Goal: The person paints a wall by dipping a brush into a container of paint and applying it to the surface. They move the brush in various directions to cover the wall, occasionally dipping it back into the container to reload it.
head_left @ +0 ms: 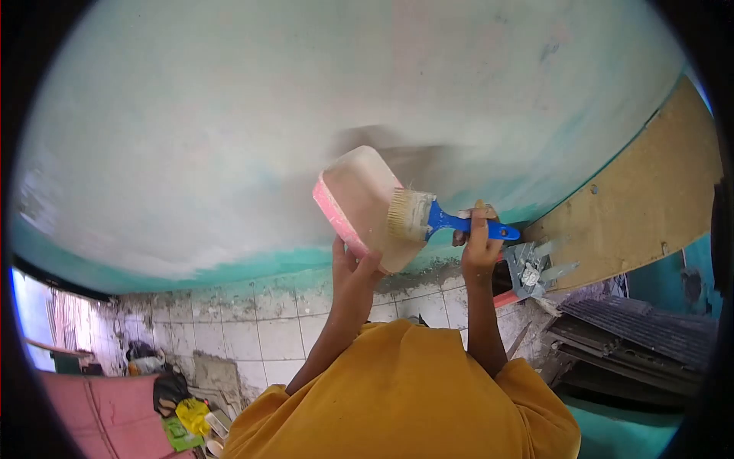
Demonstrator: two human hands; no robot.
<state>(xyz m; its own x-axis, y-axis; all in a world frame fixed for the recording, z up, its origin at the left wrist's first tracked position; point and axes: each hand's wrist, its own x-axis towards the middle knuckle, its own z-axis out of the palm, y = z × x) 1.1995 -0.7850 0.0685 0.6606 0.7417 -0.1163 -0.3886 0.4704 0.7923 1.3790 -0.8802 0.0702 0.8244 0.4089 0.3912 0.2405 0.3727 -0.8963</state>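
The person's right hand (478,241) is closed in a fist round the blue plastic handle of a wide, pale-bristled paintbrush (428,218). The brush's long axis runs nearly level across the head view. The handle end sticks out to the right of the fist and the bristles point left, towards the other hand.

The bristle tips lie on or just over the near edge of a shallow rectangular plastic tray with a pink rim and a whitish inside (359,195). Whether they touch its inner face cannot be told.

The left hand (355,264) grips the tray from below, its fingers curled up round the lower edge. The tray is held tilted, with its open face turned towards the brush.

Both arms rise from the yellow shirt (405,390), and the two hands are near each other at about the same height. The tray is thus directly left of the right hand, in line with the brush.

Close behind both is the white-coated wall with a turquoise band (229,115). A brown wooden board (642,199) and a grey metal bracket (531,271) lie just right of the right hand.
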